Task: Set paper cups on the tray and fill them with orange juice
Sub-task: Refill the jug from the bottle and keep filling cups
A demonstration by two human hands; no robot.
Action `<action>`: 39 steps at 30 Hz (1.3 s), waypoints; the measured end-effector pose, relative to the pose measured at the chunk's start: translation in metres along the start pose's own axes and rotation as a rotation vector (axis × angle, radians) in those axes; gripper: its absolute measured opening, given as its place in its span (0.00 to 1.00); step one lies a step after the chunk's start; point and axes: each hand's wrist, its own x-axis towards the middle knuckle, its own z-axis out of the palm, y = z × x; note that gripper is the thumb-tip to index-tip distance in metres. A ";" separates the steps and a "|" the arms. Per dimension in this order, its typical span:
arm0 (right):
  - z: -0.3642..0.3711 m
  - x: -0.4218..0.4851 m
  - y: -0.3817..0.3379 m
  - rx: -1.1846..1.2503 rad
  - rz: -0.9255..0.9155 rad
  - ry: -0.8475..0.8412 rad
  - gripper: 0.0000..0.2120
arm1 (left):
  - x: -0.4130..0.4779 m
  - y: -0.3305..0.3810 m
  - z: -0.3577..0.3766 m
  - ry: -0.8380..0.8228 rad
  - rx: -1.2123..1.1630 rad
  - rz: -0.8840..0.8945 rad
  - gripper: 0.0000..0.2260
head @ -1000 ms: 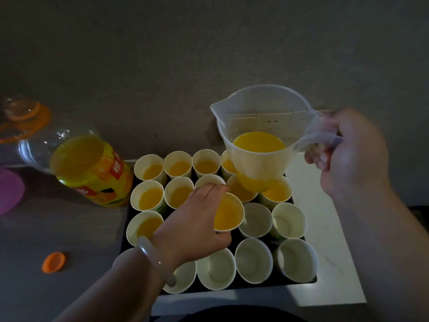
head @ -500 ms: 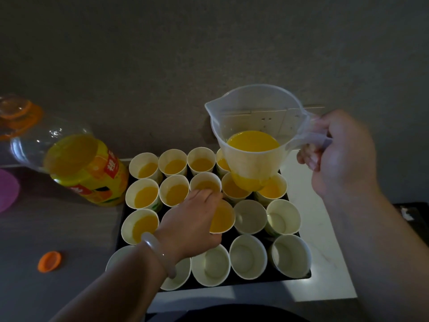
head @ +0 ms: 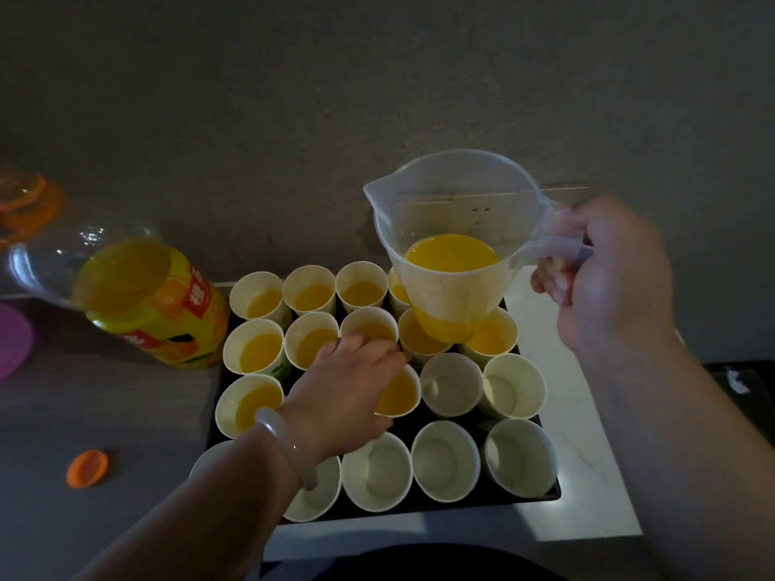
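A black tray [head: 524, 494] holds several white paper cups in rows. The back two rows and the left cup of the third row [head: 251, 406] hold orange juice. My left hand [head: 348, 396] grips a juice-filled cup [head: 398, 396] in the third row. The two cups to its right [head: 451, 383] and the front row [head: 444, 459] are empty. My right hand [head: 608, 278] holds the handle of a clear plastic jug [head: 453, 245], upright above the back right cups, with juice in its bottom.
A large orange juice bottle [head: 155, 304] with a yellow label stands left of the tray, uncapped. Its orange cap [head: 88, 467] lies on the grey counter at front left. A purple lid [head: 12, 337] sits at the far left edge. A dark wall rises behind.
My left hand has lowered the filled cup into its place in the third row. The jug has stayed upright, barely moving.
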 end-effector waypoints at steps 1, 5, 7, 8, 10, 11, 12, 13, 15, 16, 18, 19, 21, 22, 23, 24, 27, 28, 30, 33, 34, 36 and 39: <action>0.000 0.000 0.000 0.002 0.000 0.003 0.14 | 0.000 0.000 -0.001 -0.014 0.013 0.007 0.34; -0.001 0.000 -0.001 -0.038 -0.007 0.012 0.14 | 0.002 -0.001 -0.003 -0.047 0.057 0.019 0.34; -0.001 0.000 -0.001 -0.027 -0.002 0.010 0.14 | 0.002 -0.001 -0.004 -0.056 0.051 0.021 0.34; 0.000 0.000 -0.001 -0.015 -0.001 0.011 0.15 | 0.002 -0.001 -0.004 -0.067 0.043 0.020 0.34; 0.000 0.000 -0.001 0.000 0.001 0.012 0.14 | 0.002 -0.003 -0.007 -0.101 0.019 0.014 0.35; 0.000 0.000 -0.001 0.001 0.002 0.011 0.14 | 0.002 -0.005 -0.009 -0.118 -0.001 0.009 0.35; 0.000 0.001 -0.001 -0.003 0.003 0.013 0.14 | 0.002 -0.005 -0.011 -0.130 -0.028 0.004 0.34; -0.001 0.001 -0.001 -0.008 0.004 0.017 0.14 | 0.001 -0.006 -0.013 -0.137 -0.057 0.000 0.34; -0.002 0.002 -0.002 -0.029 0.007 0.031 0.15 | 0.000 -0.005 -0.017 -0.118 -0.120 -0.015 0.31; -0.003 0.003 -0.003 -0.038 0.009 0.038 0.15 | 0.000 -0.004 -0.018 -0.093 -0.149 -0.027 0.29; -0.005 0.004 -0.004 -0.047 0.009 0.045 0.16 | 0.001 0.003 -0.018 -0.019 -0.172 -0.059 0.26; -0.006 0.004 -0.006 -0.052 0.006 0.049 0.16 | 0.003 0.008 -0.016 0.023 -0.166 -0.080 0.25; -0.008 0.005 -0.007 -0.060 0.002 0.063 0.16 | 0.006 0.022 -0.013 0.100 -0.137 -0.131 0.24; -0.009 0.006 -0.008 -0.056 0.002 0.072 0.17 | 0.008 0.029 -0.011 0.129 -0.117 -0.154 0.24; -0.010 0.006 -0.008 -0.049 0.000 0.080 0.17 | 0.009 0.036 -0.009 0.151 -0.097 -0.173 0.23; -0.011 0.006 -0.009 -0.046 0.000 0.085 0.17 | 0.011 0.043 -0.007 0.163 -0.078 -0.187 0.23; -0.015 0.007 -0.009 -0.051 0.008 0.093 0.16 | 0.018 0.056 -0.003 0.168 -0.026 -0.201 0.26; -0.016 0.007 -0.009 -0.052 0.014 0.095 0.16 | 0.020 0.058 -0.001 0.161 -0.015 -0.203 0.28; -0.018 0.006 -0.009 -0.046 0.022 0.094 0.16 | 0.025 0.061 0.002 0.136 -0.011 -0.214 0.31; -0.019 0.007 -0.009 -0.039 0.022 0.094 0.15 | 0.029 0.064 0.005 0.107 0.006 -0.232 0.33; -0.020 0.007 -0.009 -0.041 0.021 0.094 0.16 | 0.029 0.065 0.006 0.106 0.009 -0.236 0.32; -0.021 0.007 -0.009 -0.040 0.022 0.097 0.16 | 0.030 0.065 0.007 0.120 -0.002 -0.244 0.29; -0.023 0.008 -0.010 -0.041 0.029 0.102 0.16 | 0.028 0.065 0.006 0.159 -0.033 -0.249 0.26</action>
